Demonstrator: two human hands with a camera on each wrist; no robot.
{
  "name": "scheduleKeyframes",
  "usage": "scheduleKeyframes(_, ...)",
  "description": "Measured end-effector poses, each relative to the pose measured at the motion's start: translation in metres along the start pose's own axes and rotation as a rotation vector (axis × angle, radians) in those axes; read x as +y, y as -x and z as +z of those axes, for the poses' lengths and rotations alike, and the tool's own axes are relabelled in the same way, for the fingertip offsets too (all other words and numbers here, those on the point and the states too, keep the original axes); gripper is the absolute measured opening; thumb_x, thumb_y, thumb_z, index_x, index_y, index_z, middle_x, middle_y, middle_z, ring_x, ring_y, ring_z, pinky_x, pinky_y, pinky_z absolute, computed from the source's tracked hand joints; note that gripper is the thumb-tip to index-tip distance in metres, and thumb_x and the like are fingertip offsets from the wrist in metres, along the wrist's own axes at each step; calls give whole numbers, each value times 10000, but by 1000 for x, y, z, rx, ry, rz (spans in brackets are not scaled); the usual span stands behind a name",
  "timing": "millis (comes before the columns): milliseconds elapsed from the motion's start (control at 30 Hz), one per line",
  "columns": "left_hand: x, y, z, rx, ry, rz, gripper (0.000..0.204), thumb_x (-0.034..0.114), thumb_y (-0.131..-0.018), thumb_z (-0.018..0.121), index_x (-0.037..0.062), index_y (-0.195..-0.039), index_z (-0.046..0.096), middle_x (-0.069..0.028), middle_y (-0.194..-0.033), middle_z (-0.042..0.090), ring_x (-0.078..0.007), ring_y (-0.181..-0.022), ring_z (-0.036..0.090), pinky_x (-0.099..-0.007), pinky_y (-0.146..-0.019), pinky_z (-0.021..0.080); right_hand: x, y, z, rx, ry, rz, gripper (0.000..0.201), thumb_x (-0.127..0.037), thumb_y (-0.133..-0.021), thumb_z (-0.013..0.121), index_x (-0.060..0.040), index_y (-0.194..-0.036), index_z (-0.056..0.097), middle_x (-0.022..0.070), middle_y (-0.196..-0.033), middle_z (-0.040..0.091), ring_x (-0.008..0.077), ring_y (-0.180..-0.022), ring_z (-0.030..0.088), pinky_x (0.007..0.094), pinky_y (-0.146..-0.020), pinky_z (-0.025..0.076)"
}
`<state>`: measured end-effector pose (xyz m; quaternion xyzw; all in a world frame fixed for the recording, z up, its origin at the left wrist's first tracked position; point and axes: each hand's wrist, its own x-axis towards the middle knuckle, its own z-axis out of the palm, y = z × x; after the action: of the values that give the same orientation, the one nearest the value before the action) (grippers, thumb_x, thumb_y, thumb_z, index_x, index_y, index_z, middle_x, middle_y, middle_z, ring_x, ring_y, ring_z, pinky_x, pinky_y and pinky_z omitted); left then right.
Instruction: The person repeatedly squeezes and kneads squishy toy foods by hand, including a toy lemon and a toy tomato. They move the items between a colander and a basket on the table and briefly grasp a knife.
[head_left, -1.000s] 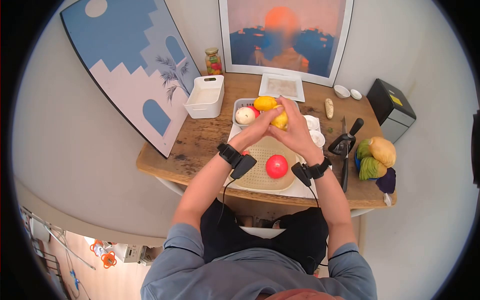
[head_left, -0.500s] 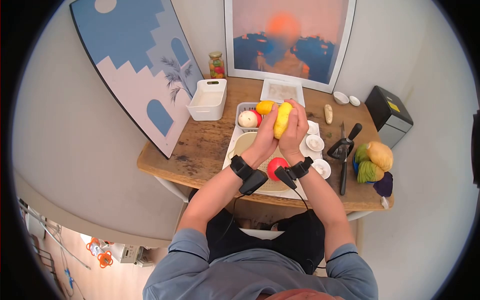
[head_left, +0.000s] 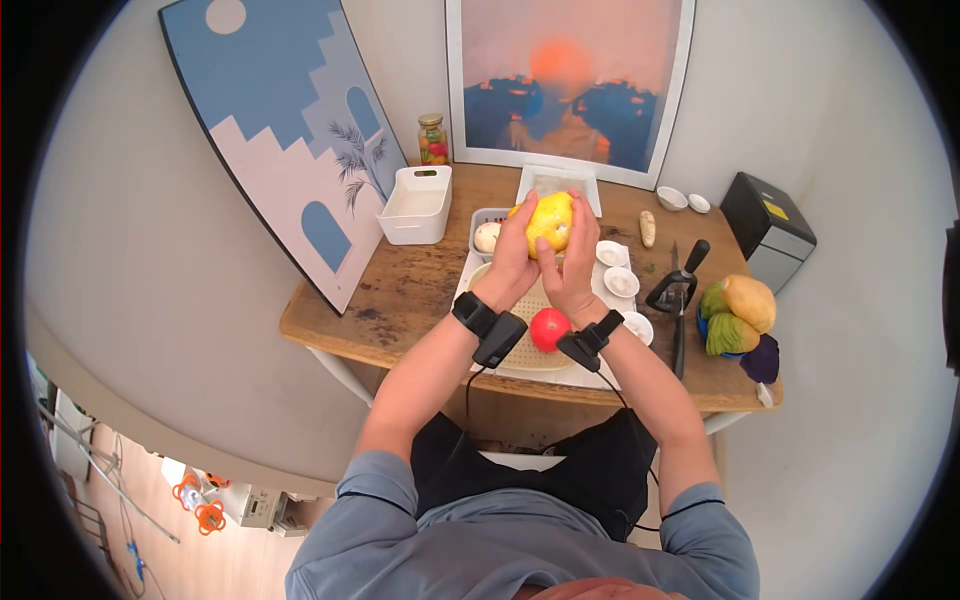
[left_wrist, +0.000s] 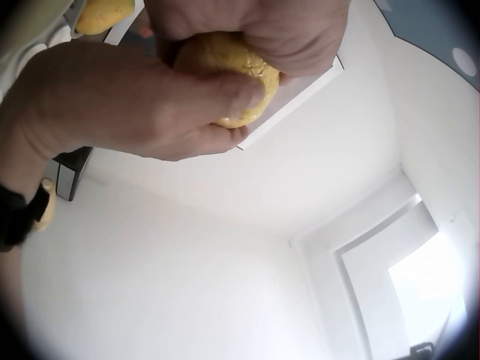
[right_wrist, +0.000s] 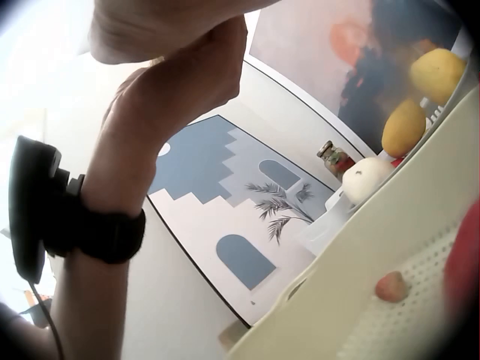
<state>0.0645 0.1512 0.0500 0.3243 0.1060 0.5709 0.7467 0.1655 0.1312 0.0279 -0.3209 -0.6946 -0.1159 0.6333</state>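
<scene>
Between both hands, above the table, is a lumpy yellow fruit or vegetable (head_left: 551,222). The left hand (head_left: 510,255) grips its left side. On its right side the right hand (head_left: 575,262) holds it, and that thumb lies across its front in the left wrist view. Palms and fingers cover part of the yellow piece (left_wrist: 225,64). Below the hands, a red ball-like piece (head_left: 549,329) sits in a beige perforated basket (head_left: 520,345). A small pinkish piece (right_wrist: 391,286) lies in that basket. Behind it, a grey basket (head_left: 474,238) holds a whitish round piece (head_left: 487,237).
A white bin (head_left: 416,205) and a jar (head_left: 432,140) stand back left. A white square plate (head_left: 590,190) is behind the hands. To the right are small white bowls (head_left: 621,281), a black-handled knife (head_left: 679,345), a blue bowl (head_left: 703,328) of vegetables and a black box (head_left: 765,225).
Both hands came down from above the grey basket, then rose slightly and shifted left. The yellow piece turned between them, from upright to showing a broader, rounder side.
</scene>
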Motion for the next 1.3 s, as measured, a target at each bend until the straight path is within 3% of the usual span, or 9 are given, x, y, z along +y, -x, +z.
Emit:
scheduleKeyframes(200, 6, -1, -1, 50, -110, -1, 390, 352, -977, 458, 1, -1115, 557, -109, -1052, 638, -222, -933, 647, -374, -820, 534, -2, -4, -17, -140, 45, -88, 738, -245, -815, 664, 75, -1365, 289, 258, -1377, 364, 411, -1236, 395, 453, -1041, 320)
scheduleKeyframes(300, 11, 2, 1, 10, -137, -41, 411, 371, -971, 454, 3, -1122, 556, -120, -1050, 636, -242, -926, 649, -397, -812, 539, -2, -8, -24, -255, -134, 94, 759, -218, -813, 684, 49, -1394, 274, 236, -1356, 392, 352, -1211, 447, 407, -1011, 375)
scheduleKeyframes(367, 12, 6, 5, 24, -153, -40, 422, 384, -968, 453, 7, -1128, 556, -123, -1050, 636, -249, -920, 651, -401, -813, 539, -4, -9, -27, -324, -444, 375, 749, -206, -840, 670, 30, -1420, 258, 195, -1330, 419, 264, -1162, 494, 345, -983, 406)
scheduleKeyframes(467, 9, 2, 2, 50, -168, -22, 442, 407, -963, 452, 17, -1143, 556, -126, -1057, 634, -257, -911, 655, -405, -819, 540, -3, -8, -24, -280, -738, 515, 737, -200, -864, 645, 37, -1431, 238, 161, -1296, 447, 202, -1125, 502, 306, -966, 404)
scheduleKeyframes(600, 10, 6, 4, 55, -197, -63, 476, 441, -958, 447, 25, -1166, 548, -124, -1067, 632, -253, -915, 656, -401, -789, 552, 1, -9, -23, -297, -756, 565, 706, -187, -863, 640, 33, -1423, 270, 155, -1258, 474, 197, -1115, 500, 299, -960, 401)
scheduleKeyframes(900, 7, 1, -5, 17, -369, -187, 555, 569, -947, 383, 80, -1130, 570, -86, -1001, 649, -189, -813, 661, -292, -612, 553, 6, -4, -13, -123, -643, 607, 585, -185, -837, 648, 36, -1334, 433, 150, -1171, 539, 203, -1044, 541, 312, -907, 434)
scheduleKeyframes(1100, 1, -5, -12, -32, -465, -220, 550, 602, -935, 397, 108, -1101, 571, -32, -909, 641, -116, -724, 628, -229, -548, 506, 24, 0, -11, -141, -319, 475, 552, -214, -861, 638, 71, -1299, 461, 154, -1049, 612, 185, -952, 589, 304, -838, 466)
scheduleKeyframes(1167, -1, -2, -10, -20, -495, -194, 539, 595, -935, 408, 107, -1095, 569, -32, -910, 639, -110, -716, 626, -220, -554, 505, 20, -2, -13, -116, -107, 459, 567, -293, -821, 673, 62, -1236, 517, 247, -1077, 624, 317, -977, 624, 364, -846, 476)
scheduleKeyframes(1300, -13, -8, -19, 20, -508, -91, 496, 558, -941, 441, 96, -1073, 562, -36, -828, 623, -105, -576, 587, -207, -484, 471, 11, -6, -17, -168, -18, 646, 578, -323, -817, 682, 58, -1223, 528, 256, -1065, 627, 348, -964, 628, 388, -825, 482)
